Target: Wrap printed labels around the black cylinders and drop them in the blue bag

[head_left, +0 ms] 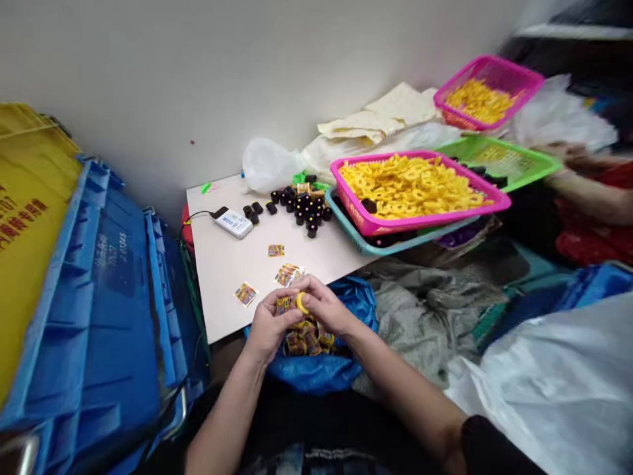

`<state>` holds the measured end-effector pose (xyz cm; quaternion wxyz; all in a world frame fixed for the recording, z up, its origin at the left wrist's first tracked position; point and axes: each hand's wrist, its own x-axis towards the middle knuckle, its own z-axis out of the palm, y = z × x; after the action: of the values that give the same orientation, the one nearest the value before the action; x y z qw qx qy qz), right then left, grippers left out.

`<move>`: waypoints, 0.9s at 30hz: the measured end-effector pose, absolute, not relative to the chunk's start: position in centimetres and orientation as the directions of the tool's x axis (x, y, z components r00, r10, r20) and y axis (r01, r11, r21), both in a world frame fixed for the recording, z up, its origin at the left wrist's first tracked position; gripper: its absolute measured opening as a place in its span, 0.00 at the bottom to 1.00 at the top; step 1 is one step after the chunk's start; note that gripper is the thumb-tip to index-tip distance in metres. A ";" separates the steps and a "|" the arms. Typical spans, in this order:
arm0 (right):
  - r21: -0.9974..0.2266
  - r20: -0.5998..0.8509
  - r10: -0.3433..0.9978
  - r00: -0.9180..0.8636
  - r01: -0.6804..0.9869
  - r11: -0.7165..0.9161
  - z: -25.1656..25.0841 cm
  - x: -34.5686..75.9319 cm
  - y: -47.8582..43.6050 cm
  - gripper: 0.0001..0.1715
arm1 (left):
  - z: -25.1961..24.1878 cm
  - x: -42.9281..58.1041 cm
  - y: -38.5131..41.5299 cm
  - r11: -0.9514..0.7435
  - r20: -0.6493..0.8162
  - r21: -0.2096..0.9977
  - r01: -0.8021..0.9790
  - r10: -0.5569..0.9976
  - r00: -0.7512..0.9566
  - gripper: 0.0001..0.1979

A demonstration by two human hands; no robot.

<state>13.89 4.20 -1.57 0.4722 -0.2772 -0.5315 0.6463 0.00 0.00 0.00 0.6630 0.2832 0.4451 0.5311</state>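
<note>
Over the table's front edge, both of my hands hold one small labelled cylinder (284, 304) with a yellow end cap (301, 303). My left hand (270, 320) is closed around the labelled body, and the fingers of my right hand (326, 307) pinch the yellow end. Directly below is an open blue bag (316, 375) with several similar labelled cylinders (311, 342) in it. Colourful printed labels lie just beyond my hands: a stack (288, 274), one at the left (246, 293) and a small one (275, 251) farther back.
Several black cylinders (311, 210) stand on the white table (222, 264) near a white device with a cable (232, 222). A pink basket (366, 227) of yellow pieces rests on a teal tray (356, 241). Blue crates (119, 297) flank the left; another person's arm (588, 178) is at right.
</note>
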 end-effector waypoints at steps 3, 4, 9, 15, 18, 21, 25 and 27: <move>-0.968 0.117 0.800 -0.588 -0.249 -0.041 -2.1 15.0 4.7 0.30 | -0.5 0.3 0.0 0.296 -0.273 0.871 -0.393 0.955 0.113 0.19; -0.981 0.107 0.787 -0.608 -0.194 -0.017 -2.1 15.5 5.4 0.30 | -0.6 0.4 0.0 0.288 -0.251 0.904 -0.317 0.956 0.153 0.19; -0.874 0.204 0.912 -0.355 0.355 0.333 -0.8 16.1 13.2 0.23 | -0.9 -0.2 1.6 -0.052 -0.087 0.929 0.365 0.931 0.353 0.28; -0.464 0.165 0.921 -0.352 0.796 0.388 0.5 8.8 24.8 0.13 | -2.2 -2.0 10.8 -0.029 0.137 0.548 0.836 0.989 -0.055 0.15; -0.459 0.094 0.948 -0.305 0.831 0.313 -0.3 4.5 28.7 0.15 | -3.4 -2.2 14.5 0.285 0.037 0.432 0.856 0.942 -0.332 0.20; -0.482 0.014 0.978 -0.209 0.855 0.190 -1.5 2.1 30.8 0.18 | -4.6 -2.8 16.0 0.343 -0.023 0.452 0.824 0.927 -0.373 0.14; -0.565 0.000 0.990 -0.142 0.817 0.117 -2.3 1.9 30.4 0.23 | -5.5 -4.8 15.8 0.324 -0.081 0.495 0.806 0.941 -0.328 0.06; -0.627 0.032 0.987 -0.155 0.766 0.140 -2.1 3.0 28.7 0.24 | -5.7 -5.7 15.5 0.328 -0.088 0.534 0.779 0.938 -0.335 0.12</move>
<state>2.96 28.68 -2.14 0.2277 -0.6090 -0.7200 0.2428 -5.75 15.45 -5.65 0.1952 0.5425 0.7912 0.2038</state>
